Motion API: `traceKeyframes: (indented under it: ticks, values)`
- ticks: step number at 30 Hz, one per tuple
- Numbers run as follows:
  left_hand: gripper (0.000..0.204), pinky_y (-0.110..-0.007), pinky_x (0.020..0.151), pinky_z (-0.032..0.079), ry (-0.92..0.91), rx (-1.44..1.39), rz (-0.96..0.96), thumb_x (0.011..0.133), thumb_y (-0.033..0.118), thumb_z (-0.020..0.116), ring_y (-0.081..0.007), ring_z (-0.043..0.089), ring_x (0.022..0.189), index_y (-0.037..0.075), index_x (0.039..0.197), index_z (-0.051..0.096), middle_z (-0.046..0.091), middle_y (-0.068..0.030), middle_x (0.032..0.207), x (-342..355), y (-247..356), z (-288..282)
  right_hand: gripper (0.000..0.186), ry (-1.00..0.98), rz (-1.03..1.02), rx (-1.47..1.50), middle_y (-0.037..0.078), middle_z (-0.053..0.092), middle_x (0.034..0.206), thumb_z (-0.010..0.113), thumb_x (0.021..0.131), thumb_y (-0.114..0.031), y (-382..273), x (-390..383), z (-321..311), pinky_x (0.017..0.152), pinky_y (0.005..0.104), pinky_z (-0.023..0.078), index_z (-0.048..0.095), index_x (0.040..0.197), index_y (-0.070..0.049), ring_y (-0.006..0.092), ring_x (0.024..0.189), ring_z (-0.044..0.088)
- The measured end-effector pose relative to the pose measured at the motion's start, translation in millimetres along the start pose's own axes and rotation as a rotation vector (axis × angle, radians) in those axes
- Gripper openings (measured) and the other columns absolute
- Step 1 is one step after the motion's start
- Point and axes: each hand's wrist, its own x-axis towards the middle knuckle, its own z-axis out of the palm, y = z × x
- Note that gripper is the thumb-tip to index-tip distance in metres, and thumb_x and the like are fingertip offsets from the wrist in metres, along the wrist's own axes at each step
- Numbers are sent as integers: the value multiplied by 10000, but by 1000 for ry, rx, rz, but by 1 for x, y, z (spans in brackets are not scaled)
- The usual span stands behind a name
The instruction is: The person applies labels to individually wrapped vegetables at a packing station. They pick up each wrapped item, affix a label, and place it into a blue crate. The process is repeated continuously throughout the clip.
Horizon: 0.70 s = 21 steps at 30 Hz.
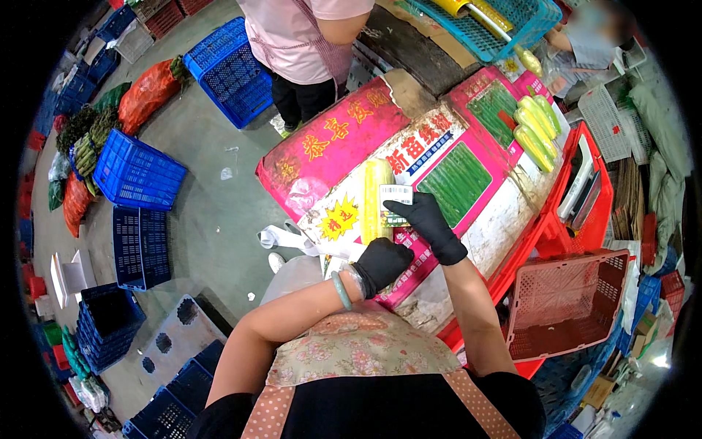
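A long pale-yellow vegetable (371,194) lies on the tabletop (504,194), toward its near edge and left of its middle, one end pointing away from the person; a white label (395,193) with a barcode overlaps its right side; the black-gloved right hand (423,219) pinches this label between thumb and fingers; the black-gloved left hand (384,265) is curled in at the vegetable's near end, and I cannot tell whether its fingers grip anything; a pale green bangle (341,290) circles the left wrist; pink and white printed cardboard (281,157) covers much of the tabletop; several yellow-green vegetables (532,146) lie side by side near its right edge; a teal crate (504,51) sits at its far edge; a person in a pink top (303,44) stands beyond its far-left side; a reddish-brown crate (567,293) is beside its near-right side; blue crates (139,172) stand on the floor (212,205) to the left, near an orange net sack (146,95).
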Motion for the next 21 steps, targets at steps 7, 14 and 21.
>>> traceKeyframes:
  ticks: [7,14,21]
  values:
    - [99,-394,474,437,2,1,-2,673,146,555,-311,552,512,74,607,545,522,-129,542,2,2,-3,301,47,11,-96,65,642,867,659,759,-125,4,1,3,654,243,473,603,1007,37,101,739,596]
    - [83,-385,478,445,-21,50,-9,676,146,564,-303,565,526,79,626,568,537,-125,554,2,2,-6,288,44,11,-61,65,644,859,663,757,-131,5,0,2,641,243,470,612,988,35,99,731,596]
    - [81,-386,478,448,-10,35,-16,675,148,567,-308,566,521,80,631,576,540,-126,551,2,3,-7,305,77,-62,-187,118,649,801,655,746,-224,12,3,6,632,290,473,634,924,23,174,714,624]
